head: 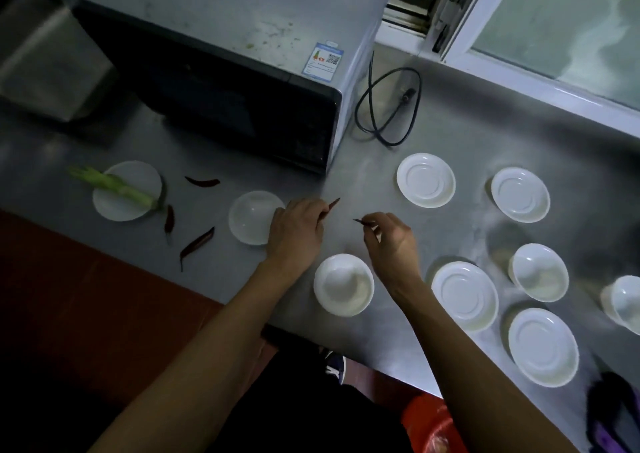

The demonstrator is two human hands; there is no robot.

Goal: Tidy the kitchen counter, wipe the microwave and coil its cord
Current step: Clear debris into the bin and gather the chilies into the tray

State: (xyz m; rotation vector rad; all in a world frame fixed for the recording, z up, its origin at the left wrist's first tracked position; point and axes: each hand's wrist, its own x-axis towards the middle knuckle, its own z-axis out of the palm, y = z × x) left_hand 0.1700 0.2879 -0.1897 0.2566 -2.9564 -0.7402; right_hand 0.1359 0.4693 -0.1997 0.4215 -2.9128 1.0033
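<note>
A dried chilli (333, 204) is pinched in the left hand (298, 231) grip, another chilli (360, 221) in the right hand (391, 241) — presumably gathered off the table (460, 134). Beyond both grips, the microwave (242, 72) waits unwiped, its cord (388, 106) loose.

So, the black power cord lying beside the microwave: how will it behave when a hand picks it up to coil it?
The cord will probably be floppy: it already lies in loose, crossing loops on the counter. It looks thin, so likely light, but the plug at its end may swing. One end seems to run behind the microwave, so it may tug there.
</note>
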